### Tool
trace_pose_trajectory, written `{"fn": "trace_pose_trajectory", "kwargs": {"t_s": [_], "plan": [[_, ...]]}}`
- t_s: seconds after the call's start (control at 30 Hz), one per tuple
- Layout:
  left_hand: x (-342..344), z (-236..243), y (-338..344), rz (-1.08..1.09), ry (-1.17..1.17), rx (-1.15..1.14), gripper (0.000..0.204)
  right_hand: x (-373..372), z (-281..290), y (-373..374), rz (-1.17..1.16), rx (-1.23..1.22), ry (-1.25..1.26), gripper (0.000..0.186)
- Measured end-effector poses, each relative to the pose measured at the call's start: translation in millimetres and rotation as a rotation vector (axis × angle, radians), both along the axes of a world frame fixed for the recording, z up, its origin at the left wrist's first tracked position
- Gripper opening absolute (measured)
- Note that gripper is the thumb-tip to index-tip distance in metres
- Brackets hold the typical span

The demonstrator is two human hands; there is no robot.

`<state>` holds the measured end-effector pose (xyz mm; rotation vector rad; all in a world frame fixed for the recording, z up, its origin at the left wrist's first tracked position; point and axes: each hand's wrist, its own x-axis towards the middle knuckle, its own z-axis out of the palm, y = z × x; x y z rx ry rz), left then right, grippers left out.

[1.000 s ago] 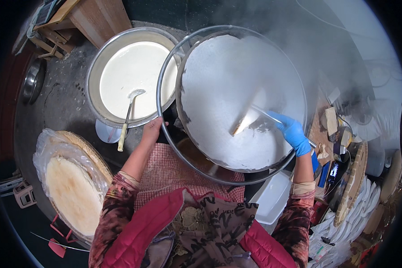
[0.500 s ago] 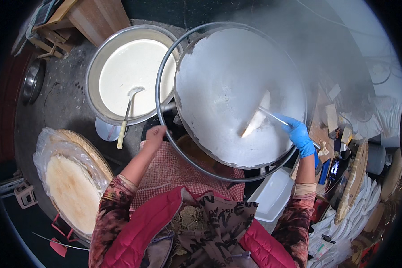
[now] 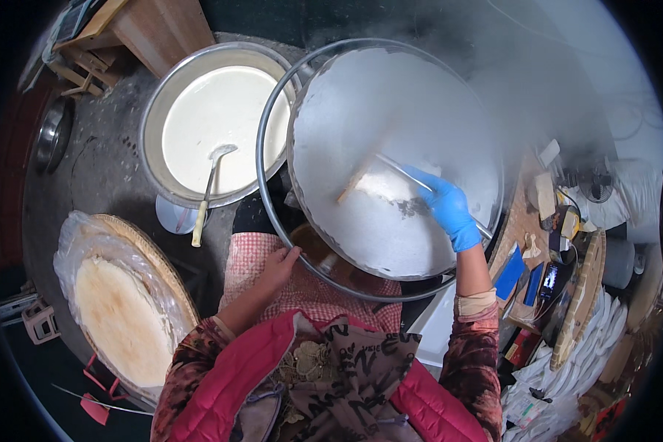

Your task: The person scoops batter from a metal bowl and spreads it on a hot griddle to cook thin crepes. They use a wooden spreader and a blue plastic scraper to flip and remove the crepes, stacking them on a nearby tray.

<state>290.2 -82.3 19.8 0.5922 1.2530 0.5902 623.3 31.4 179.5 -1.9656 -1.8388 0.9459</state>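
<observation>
Griddle (image 3: 346,110), steaming, right of centre inside a metal ring (image 3: 260,158) | spreader (image 3: 393,167) over it, blade blurred beside white batter (image 3: 379,186); likely spreading, next stroke calls for a level blade | right hand (image 3: 451,211): blue-gloved fingers closed round spreader's handle | left hand (image 3: 278,271): fingers part-curled at ring, grip unclear

Grey floor (image 3: 99,177): metal bowl (image 3: 54,135) near left edge. Brown board (image 3: 521,217) at right: pale block (image 3: 544,196), blue flat piece (image 3: 509,275).

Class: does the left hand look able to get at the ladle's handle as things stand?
Probably yes: the ladle's handle juts over the steel basin's near rim, with nothing apparent between it and the left hand at the metal ring.
</observation>
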Motion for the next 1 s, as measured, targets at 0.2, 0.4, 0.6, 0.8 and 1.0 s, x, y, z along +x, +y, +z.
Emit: {"fn": "trace_pose_trajectory", "kwargs": {"t_s": [0.2,0.4,0.6,0.8,1.0], "plan": [[-1.1,-7.3,-6.8,-0.078,0.098,-0.021,0.028,19.6,7.8,-12.8,-0.004,-0.032,0.078,0.033],[4.8,5.7,-10.0,-0.028,0.021,-0.025,0.031,51.3,0.0,-10.7,-0.033,-0.123,-0.046,0.034],[14.3,9.1,-16.5,-0.049,-0.023,-0.198,0.03,55.5,-19.5,-36.9,-0.139,-0.016,0.212,0.038],[15.3,2.7,-24.9,-0.182,0.018,-0.141,0.033,3.6,-15.0,-87.0,-0.339,-0.131,0.337,0.044],[20.0,-2.7,-30.2,-0.138,-0.098,-0.132,0.036,-64.7,-5.2,-130.8,-0.436,-0.189,0.453,0.048]]}}
